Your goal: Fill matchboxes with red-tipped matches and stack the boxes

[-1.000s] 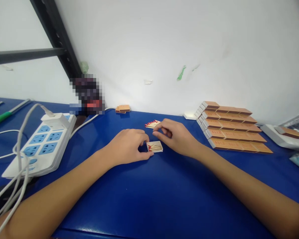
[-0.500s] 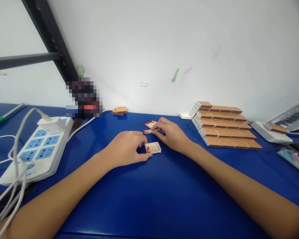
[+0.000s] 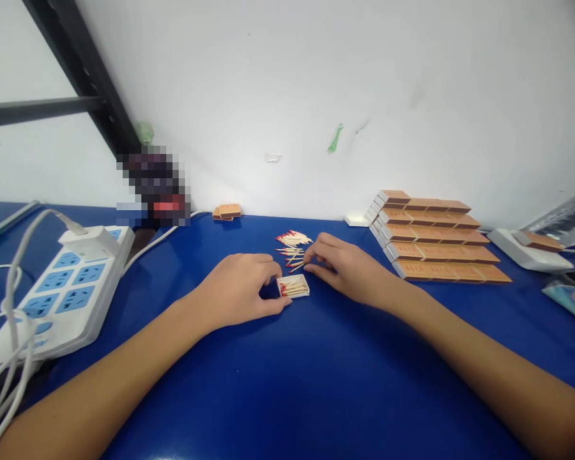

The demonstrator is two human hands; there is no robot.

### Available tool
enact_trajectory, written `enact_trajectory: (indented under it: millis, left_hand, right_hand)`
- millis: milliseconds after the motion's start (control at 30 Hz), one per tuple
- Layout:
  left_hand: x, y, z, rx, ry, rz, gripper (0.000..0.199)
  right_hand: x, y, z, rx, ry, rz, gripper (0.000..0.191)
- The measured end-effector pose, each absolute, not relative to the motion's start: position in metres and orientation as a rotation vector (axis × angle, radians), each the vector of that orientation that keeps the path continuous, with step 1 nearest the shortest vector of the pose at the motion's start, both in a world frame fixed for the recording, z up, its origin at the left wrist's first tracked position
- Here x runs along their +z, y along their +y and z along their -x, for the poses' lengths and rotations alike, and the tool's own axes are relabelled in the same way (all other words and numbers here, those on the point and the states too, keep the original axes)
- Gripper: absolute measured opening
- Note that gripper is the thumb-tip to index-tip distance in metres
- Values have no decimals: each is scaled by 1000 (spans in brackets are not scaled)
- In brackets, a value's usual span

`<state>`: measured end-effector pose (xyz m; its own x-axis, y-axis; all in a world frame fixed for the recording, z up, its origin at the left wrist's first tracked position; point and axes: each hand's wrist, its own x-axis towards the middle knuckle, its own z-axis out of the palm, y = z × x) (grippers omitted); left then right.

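Observation:
A small white matchbox tray (image 3: 305, 293) with red-tipped matches inside lies on the blue table. My left hand (image 3: 244, 289) grips its left end between thumb and fingers. Just behind the tray is a loose pile of matches (image 3: 293, 239), their red heads toward the left. My right hand (image 3: 340, 265) is at the right side of the pile, thumb and forefinger pinched at the tail ends of matches that lie nearest the tray.
Stepped rows of orange matchboxes (image 3: 441, 252) stand at the right by the wall. Two matchboxes (image 3: 227, 211) lie at the back left. A white power strip (image 3: 76, 287) with cables is on the left, and a white device (image 3: 527, 251) bearing a box is far right.
My right hand has moved slightly right and toward me, and several matches are now spread out between the pile and the tray. The view has shifted a little; my left hand still holds the tray.

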<state>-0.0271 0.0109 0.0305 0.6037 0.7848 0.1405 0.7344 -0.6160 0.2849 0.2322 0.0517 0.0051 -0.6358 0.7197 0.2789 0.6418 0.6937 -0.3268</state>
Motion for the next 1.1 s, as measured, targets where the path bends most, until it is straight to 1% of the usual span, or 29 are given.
enact_trajectory:
  millis: [100, 300, 533, 733, 1100]
  left_hand:
    - [31, 10, 26, 369, 1260, -2640, 25]
    - [30, 10, 27, 390, 1243, -2646, 25]
    - [31, 10, 26, 386, 1247, -2641, 25]
    - [31, 11, 27, 400, 1243, -2635, 26]
    - [30, 12, 28, 391, 1255, -2622, 25]
  right_hand:
    - [3, 51, -231, 338, -2533, 1046, 9]
    - [1, 53, -232, 324, -2537, 1089, 14]
    - [0, 54, -232, 288, -2553, 1091, 8]
    - [0, 54, -232, 309, -2552, 1091, 11]
    - [-2, 55, -231, 296, -2555, 1095, 8]
